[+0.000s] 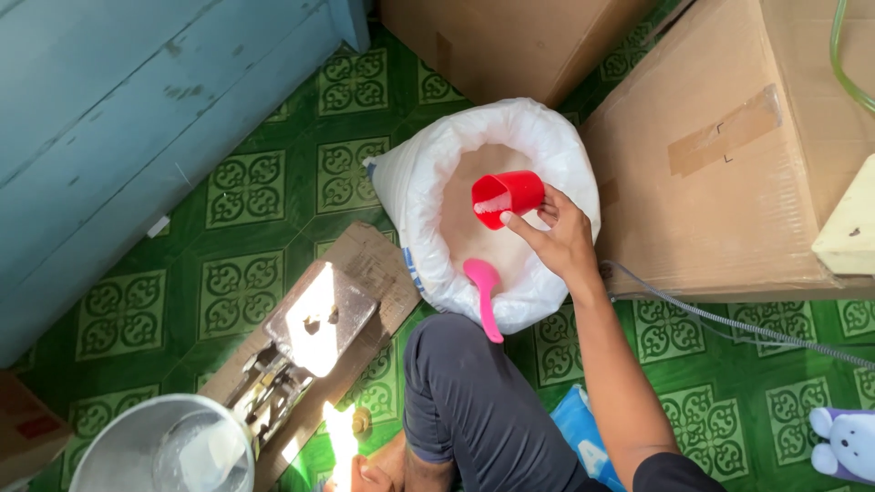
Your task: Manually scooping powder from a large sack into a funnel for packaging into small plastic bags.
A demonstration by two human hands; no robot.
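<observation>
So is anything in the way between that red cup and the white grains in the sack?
Nothing visible. The right hand holds the red cup right over the open white sack. The pink scoop lies lower in the sack, off to the side.

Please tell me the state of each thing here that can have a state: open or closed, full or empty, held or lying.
White sack: open, rim rolled down, holding white grains.
Red cup: held tilted by the right hand, partly filled.
Pink scoop: lying in the sack, not held.
Metal bowl: holds some white stuff.
Cardboard box: taped shut.
</observation>
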